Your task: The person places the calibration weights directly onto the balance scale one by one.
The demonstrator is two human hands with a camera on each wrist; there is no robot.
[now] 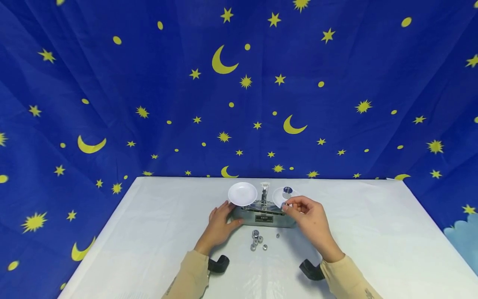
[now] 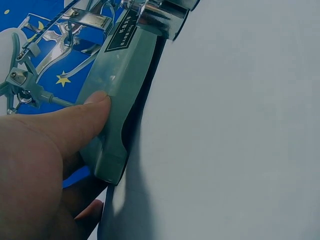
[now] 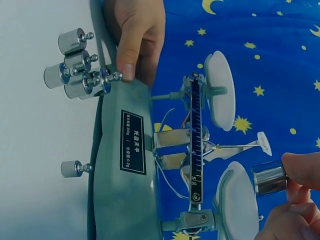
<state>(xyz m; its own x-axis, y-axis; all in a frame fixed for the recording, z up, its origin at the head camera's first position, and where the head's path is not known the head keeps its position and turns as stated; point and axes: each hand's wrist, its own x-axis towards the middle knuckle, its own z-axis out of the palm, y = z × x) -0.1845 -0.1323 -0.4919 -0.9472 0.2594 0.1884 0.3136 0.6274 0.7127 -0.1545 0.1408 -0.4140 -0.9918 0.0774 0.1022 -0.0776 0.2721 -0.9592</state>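
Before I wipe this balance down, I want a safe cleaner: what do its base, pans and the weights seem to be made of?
Base: smooth grey-green, softly glossy and evenly coloured; likely painted metal, though moulded plastic is possible.
Pans: plain white, smooth, no metallic glint; probably plastic, but enamel can't be ruled out.
Weights: apparently polished metal, perhaps chrome-plated, given their mirror-like highlights.

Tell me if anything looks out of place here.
Nothing looks spilled or damaged. One weight stands apart, to the right of the other weights in front of the balance scale; slightly odd because those sit grouped.
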